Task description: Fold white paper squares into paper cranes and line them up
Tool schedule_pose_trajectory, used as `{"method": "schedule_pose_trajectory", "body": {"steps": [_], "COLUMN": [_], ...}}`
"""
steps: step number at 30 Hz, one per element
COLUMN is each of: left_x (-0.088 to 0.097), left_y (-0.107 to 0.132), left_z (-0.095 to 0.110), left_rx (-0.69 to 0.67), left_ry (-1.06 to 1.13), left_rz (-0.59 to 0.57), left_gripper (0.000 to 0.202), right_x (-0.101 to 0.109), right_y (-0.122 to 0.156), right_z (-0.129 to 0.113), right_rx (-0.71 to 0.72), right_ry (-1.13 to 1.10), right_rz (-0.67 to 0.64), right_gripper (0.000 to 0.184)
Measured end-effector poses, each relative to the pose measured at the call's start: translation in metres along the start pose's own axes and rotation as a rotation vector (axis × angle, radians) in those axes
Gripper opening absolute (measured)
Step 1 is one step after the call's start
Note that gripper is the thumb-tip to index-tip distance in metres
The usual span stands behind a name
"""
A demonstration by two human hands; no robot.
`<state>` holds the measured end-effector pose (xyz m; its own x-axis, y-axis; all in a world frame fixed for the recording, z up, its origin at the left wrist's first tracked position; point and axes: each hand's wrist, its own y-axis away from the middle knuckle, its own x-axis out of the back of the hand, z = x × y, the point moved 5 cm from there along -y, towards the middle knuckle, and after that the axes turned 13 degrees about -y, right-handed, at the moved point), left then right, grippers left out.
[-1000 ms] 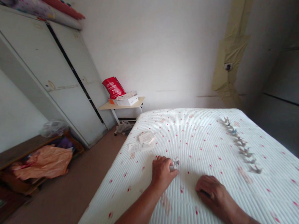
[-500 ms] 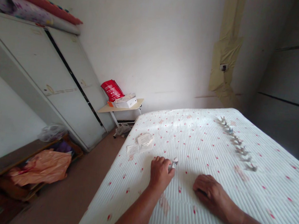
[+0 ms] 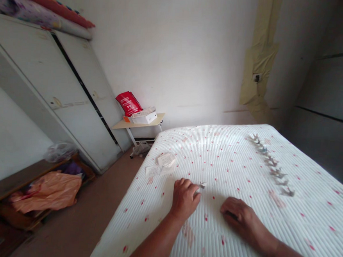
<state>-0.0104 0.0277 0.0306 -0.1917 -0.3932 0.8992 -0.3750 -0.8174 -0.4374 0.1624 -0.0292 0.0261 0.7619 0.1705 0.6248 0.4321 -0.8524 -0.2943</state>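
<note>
Between the thumb and fingers of my left hand (image 3: 185,195) is a small folded paper crane (image 3: 203,185), its pale tip sticking out to the right. The fingers hide the rest of it. My right hand (image 3: 238,213) rests on the mattress (image 3: 228,160) to the right, fingers curled under; whether anything is inside them is hidden. Several similar folded paper cranes (image 3: 277,173) stand in a slanting row on the right side of the mattress. Sheets of printed paper (image 3: 166,159) lie beyond my left hand, near the left edge.
A small table (image 3: 119,125) with a red bag (image 3: 128,103) and a white box (image 3: 145,118) stands by the wall. At left are a grey cabinet (image 3: 74,94), with rolled mats (image 3: 44,16) on top, and a low wooden unit holding an orange plastic bag (image 3: 48,192).
The paper crane has turned in my left fingers and now lies flatter, pointing right. My right hand has shifted slightly up and left. The row of cranes is unchanged.
</note>
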Motion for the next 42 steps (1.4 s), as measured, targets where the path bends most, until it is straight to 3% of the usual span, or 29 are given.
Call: {"method": "schedule_pose_trajectory", "body": {"steps": [9, 16, 20, 27, 42], "left_x": [-0.005, -0.009, -0.012, -0.012, -0.021], "left_y": [-0.007, -0.012, -0.014, -0.015, -0.021], "left_z": [0.001, 0.0, -0.001, -0.001, 0.003], "left_rx": [-0.017, -0.03, -0.024, 0.001, 0.029], "left_ry": [-0.044, -0.065, -0.072, -0.001, 0.017], "left_rz": [-0.056, -0.052, -0.033, -0.001, -0.078], "left_gripper": [0.009, 0.014, 0.014, 0.01, 0.011], "right_x": [0.01, 0.004, -0.002, -0.007, -0.007], "right_y": [-0.027, -0.061, -0.073, -0.077, -0.08], "right_z": [0.026, 0.028, 0.032, 0.04, 0.038], "right_rx": [-0.067, 0.025, 0.004, -0.089, -0.072], "right_ry": [-0.117, -0.141, -0.106, -0.004, -0.059], "right_rz": [0.114, 0.159, 0.151, 0.122, 0.201], "right_gripper": [0.018, 0.02, 0.021, 0.021, 0.02]}}
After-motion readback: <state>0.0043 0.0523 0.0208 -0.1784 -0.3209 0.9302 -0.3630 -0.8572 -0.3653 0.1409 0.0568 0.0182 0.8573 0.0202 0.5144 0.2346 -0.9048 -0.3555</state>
